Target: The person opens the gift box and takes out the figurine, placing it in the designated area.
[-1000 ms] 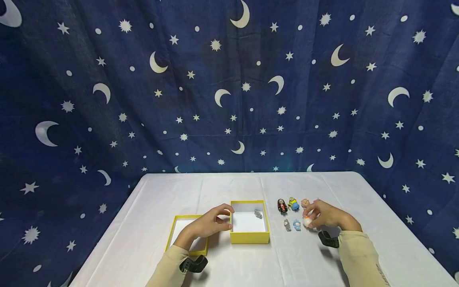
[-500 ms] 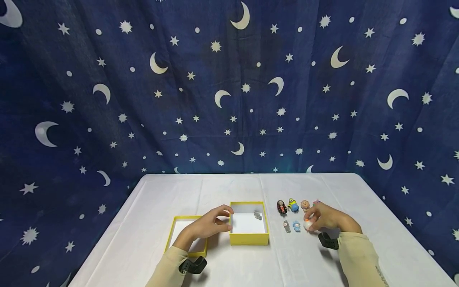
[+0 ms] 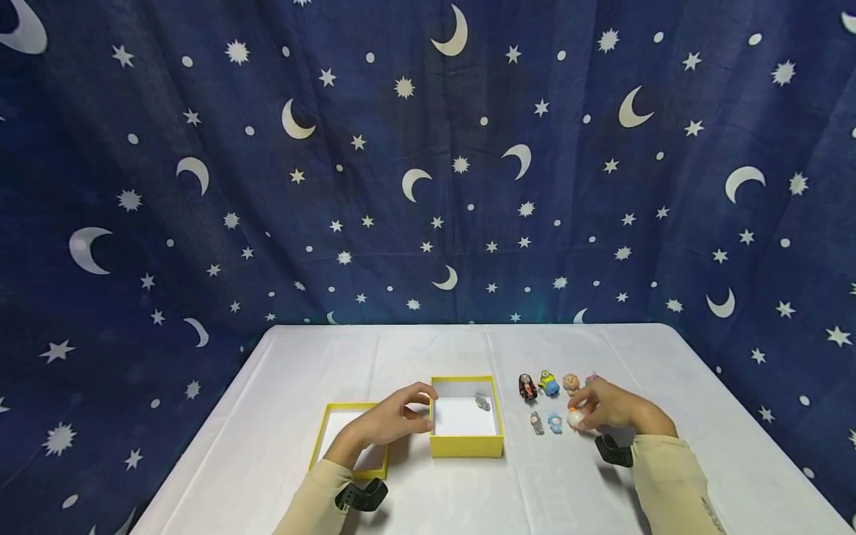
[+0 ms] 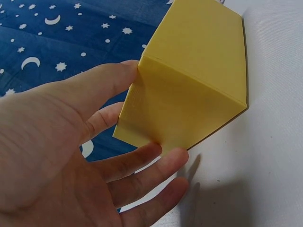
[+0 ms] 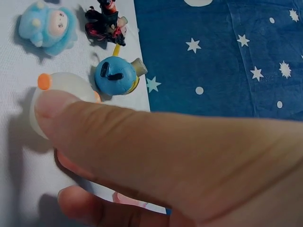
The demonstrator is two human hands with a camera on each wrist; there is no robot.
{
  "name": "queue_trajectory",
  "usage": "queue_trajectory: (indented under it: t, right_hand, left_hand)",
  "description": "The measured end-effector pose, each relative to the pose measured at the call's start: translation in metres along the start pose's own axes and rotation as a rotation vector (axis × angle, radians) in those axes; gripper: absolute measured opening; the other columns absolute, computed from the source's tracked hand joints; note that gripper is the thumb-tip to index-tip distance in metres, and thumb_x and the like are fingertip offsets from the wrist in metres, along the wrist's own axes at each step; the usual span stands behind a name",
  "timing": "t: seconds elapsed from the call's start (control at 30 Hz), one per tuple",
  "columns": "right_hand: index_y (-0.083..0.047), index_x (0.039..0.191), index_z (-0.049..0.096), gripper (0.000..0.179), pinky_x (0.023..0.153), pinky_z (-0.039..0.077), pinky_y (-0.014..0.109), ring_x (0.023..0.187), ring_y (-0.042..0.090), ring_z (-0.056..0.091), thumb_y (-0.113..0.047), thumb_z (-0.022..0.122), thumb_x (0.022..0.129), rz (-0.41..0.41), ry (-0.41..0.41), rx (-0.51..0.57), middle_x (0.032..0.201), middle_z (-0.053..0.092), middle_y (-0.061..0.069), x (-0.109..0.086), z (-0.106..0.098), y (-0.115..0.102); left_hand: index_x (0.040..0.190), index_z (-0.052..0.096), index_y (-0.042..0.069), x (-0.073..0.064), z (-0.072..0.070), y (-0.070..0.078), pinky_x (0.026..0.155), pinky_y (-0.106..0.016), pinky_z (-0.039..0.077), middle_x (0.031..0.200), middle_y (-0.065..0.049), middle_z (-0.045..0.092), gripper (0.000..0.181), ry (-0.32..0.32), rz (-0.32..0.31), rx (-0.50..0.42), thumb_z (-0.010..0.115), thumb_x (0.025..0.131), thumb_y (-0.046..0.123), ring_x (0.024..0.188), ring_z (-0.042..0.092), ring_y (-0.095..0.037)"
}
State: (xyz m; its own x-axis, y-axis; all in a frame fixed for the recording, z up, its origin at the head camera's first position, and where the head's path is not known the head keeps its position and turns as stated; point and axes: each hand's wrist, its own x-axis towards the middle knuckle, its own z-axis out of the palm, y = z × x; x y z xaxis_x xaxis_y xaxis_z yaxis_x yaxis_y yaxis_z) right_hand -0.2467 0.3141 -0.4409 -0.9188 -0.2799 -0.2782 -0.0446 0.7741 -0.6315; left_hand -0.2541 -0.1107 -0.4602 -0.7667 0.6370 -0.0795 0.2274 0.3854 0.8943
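Note:
My left hand (image 3: 394, 416) rests against the left wall of an uncovered yellow box (image 3: 466, 446), its fingers spread along the rim and outer side. In the left wrist view the fingertips touch the yellow outer wall (image 4: 175, 99). Inside the box lies a small grey figurine (image 3: 482, 402). On the right, my right hand (image 3: 614, 407) pinches a round white toy with orange parts (image 5: 71, 85), low at the tabletop. Thumb and fingers cover much of that toy. Next to it stands a light blue figurine (image 3: 555, 423), with a grey one (image 3: 537, 423) further left.
Behind these are a dark-haired doll (image 3: 527, 387), a yellow-and-blue figurine (image 3: 549, 383), a peach-coloured one (image 3: 571, 383) and a pink one (image 3: 591, 377), partly hidden by my right hand. The yellow-edged lid (image 3: 371, 473) lies beneath my left forearm. A starry curtain (image 3: 374, 148) hangs behind the table.
My right fingers have shifted slightly towards me with the white toy, so the peach-coloured figurine behind shows more. The left hand and box stay as they were.

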Motion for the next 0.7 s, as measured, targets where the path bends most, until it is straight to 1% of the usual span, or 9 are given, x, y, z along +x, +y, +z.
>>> queue_trajectory:
  t: [0.1,0.27,0.33,0.47,0.53,0.6,0.7]
  right_hand:
    - [0.007,0.114,0.069,0.038,0.065,0.050,0.028,0.078,0.017,0.057,0.003,0.080,0.078,-0.021,0.002,-0.012,0.088,0.065,0.008,-0.0012,-0.0006,0.0005]
    - [0.007,0.115,0.069,0.039,0.067,0.051,0.031,0.078,0.017,0.058,0.000,0.081,0.079,0.006,0.028,-0.021,0.090,0.066,0.009,-0.0026,-0.0032,0.0000]
    - [0.008,0.116,0.069,0.040,0.067,0.051,0.031,0.077,0.018,0.058,0.000,0.082,0.078,0.000,0.038,-0.022,0.088,0.065,0.008,-0.0032,-0.0043,-0.0003]
    - [0.006,0.114,0.071,0.039,0.069,0.048,0.031,0.081,0.018,0.056,-0.001,0.082,0.077,-0.038,0.069,-0.057,0.087,0.065,0.007,-0.0036,-0.0074,-0.0008]
    - [0.006,0.112,0.070,0.037,0.071,0.048,0.031,0.082,0.019,0.057,0.000,0.082,0.077,-0.063,0.090,-0.062,0.087,0.067,0.008,-0.0032,-0.0087,-0.0012]
    - [0.006,0.112,0.070,0.036,0.070,0.048,0.032,0.083,0.020,0.058,0.000,0.081,0.078,-0.074,0.117,-0.060,0.088,0.068,0.010,-0.0020,-0.0096,-0.0019]
    - [0.007,0.117,0.068,0.038,0.070,0.048,0.032,0.086,0.020,0.060,-0.001,0.079,0.081,-0.090,0.163,-0.051,0.092,0.070,0.012,0.0002,-0.0096,-0.0032]
  left_hand:
    - [0.134,0.050,0.008,-0.0006,0.0006,0.0006,0.102,-0.048,0.051,0.150,-0.022,0.047,0.043,0.002,-0.003,-0.003,0.068,0.097,0.019,0.119,0.065,-0.033]
    - [0.135,0.050,0.008,-0.0006,0.0014,0.0017,0.103,-0.049,0.049,0.151,-0.021,0.046,0.043,-0.002,-0.006,-0.010,0.068,0.098,0.019,0.119,0.065,-0.033]
    - [0.135,0.049,0.008,-0.0004,0.0015,0.0019,0.104,-0.050,0.049,0.151,-0.022,0.046,0.043,-0.005,-0.008,-0.016,0.067,0.098,0.018,0.119,0.065,-0.033]
    - [0.135,0.049,0.008,-0.0006,0.0016,0.0024,0.103,-0.050,0.049,0.150,-0.023,0.046,0.042,-0.003,-0.013,-0.016,0.067,0.098,0.016,0.118,0.065,-0.032]
    - [0.135,0.050,0.009,-0.0007,0.0016,0.0026,0.104,-0.050,0.049,0.150,-0.023,0.047,0.041,-0.001,-0.013,-0.012,0.067,0.098,0.016,0.119,0.065,-0.032]
    - [0.134,0.050,0.009,-0.0008,0.0015,0.0027,0.104,-0.050,0.048,0.150,-0.022,0.047,0.042,0.000,-0.012,-0.008,0.068,0.097,0.017,0.119,0.065,-0.032]
    - [0.134,0.050,0.009,-0.0008,0.0014,0.0028,0.104,-0.050,0.048,0.150,-0.021,0.047,0.042,0.000,-0.008,-0.004,0.068,0.097,0.018,0.120,0.064,-0.033]
